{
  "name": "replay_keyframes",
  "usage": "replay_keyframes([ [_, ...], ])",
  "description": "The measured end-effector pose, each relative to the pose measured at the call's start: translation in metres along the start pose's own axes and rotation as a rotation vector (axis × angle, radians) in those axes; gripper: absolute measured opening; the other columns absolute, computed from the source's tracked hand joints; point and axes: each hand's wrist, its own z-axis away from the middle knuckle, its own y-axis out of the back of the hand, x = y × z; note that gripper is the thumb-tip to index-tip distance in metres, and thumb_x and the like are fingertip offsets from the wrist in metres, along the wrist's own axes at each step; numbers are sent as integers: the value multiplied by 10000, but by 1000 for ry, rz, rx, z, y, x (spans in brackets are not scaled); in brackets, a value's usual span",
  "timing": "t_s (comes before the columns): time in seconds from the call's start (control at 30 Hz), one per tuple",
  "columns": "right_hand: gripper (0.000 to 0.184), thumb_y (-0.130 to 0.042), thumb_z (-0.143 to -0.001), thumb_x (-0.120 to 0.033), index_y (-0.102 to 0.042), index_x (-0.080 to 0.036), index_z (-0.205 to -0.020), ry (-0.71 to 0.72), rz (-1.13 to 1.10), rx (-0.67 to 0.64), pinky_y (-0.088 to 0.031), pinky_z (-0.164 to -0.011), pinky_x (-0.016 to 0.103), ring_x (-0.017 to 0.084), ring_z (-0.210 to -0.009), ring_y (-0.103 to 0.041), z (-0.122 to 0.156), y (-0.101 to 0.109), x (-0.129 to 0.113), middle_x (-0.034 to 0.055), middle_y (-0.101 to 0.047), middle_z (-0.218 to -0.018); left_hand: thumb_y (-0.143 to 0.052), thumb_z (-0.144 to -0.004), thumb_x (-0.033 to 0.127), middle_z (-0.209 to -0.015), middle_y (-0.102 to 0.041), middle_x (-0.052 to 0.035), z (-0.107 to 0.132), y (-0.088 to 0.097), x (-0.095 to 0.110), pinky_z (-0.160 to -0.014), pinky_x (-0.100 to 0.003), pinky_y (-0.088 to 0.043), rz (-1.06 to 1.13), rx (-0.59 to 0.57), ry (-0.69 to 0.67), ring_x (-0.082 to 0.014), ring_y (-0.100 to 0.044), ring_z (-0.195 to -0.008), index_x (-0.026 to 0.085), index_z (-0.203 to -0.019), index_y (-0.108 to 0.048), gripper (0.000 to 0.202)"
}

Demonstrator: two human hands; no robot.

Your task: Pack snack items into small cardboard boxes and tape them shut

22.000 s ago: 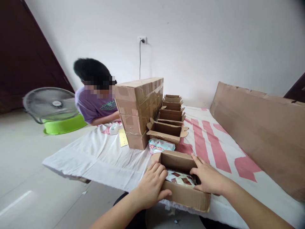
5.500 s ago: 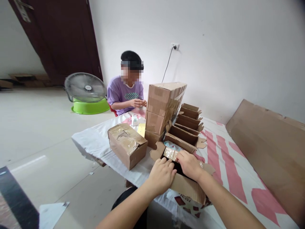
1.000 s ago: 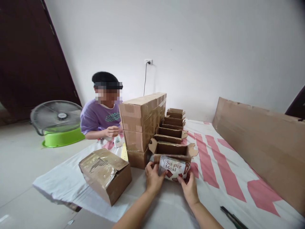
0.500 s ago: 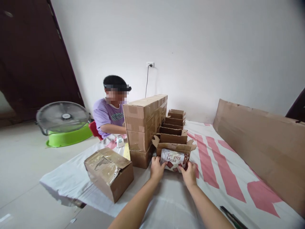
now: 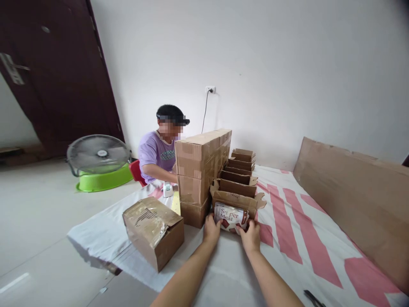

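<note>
Both my hands grip a white and brown food pouch (image 5: 230, 216) printed "Super Meal", one at each side. My left hand (image 5: 211, 230) has its thumb on the pouch's front at the left edge. At the right edge, my right hand (image 5: 250, 237) holds it with the thumb on the lower front. Directly behind the pouch stands the nearest open cardboard box (image 5: 236, 199), its flaps up. More open boxes (image 5: 237, 176) line up behind that one toward the wall. The backs of the fingers are partly hidden by the pouch.
Stacked closed cartons (image 5: 193, 177) form a wall left of the open boxes. A taped carton (image 5: 156, 230) sits at the table's left edge. Beyond the stack, a person (image 5: 158, 149) sits. A dark cutter (image 5: 313, 299) lies front right; a cardboard sheet (image 5: 354, 200) stands at right.
The view has swung slightly left, so most things sit further right in it. Both hands still hold the pouch, which has shifted a little left relative to the nearest open box.
</note>
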Motion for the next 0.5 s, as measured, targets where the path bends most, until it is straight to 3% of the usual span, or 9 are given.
replay_keyframes([
  [0.23, 489, -669, -664, -575, -518, -189, -923, 77, -136, 67, -526, -750, 433, 290, -814, -620, 20, -4, 23, 105, -594, -887, -601, -806, 280, -1160, -640, -149, 8, 9, 2, -1032, -395, -407, 9, -39, -6, -306, -569, -1190, 152, -1121, -593, 341],
  [0.37, 474, -596, -725, -549, -505, -175, -1002, 133, -206, 57, -533, -775, 432, 237, -779, -605, 30, 1, 33, 103, -583, -947, -586, -813, 249, -1217, -606, -190, 13, 12, 13, -1058, -395, -384, -5, -59, 25, -311, -537, -1236, 114, -1183, -560, 395],
  [0.5, 413, -577, -720, -501, -514, -179, -970, 150, -221, 19, -521, -789, 440, 246, -804, -602, 33, 7, 38, 98, -579, -934, -625, -745, 165, -1337, -505, -247, 46, 29, 22, -1093, -476, -342, -15, -88, 13, -350, -453, -1312, 79, -1291, -471, 574],
])
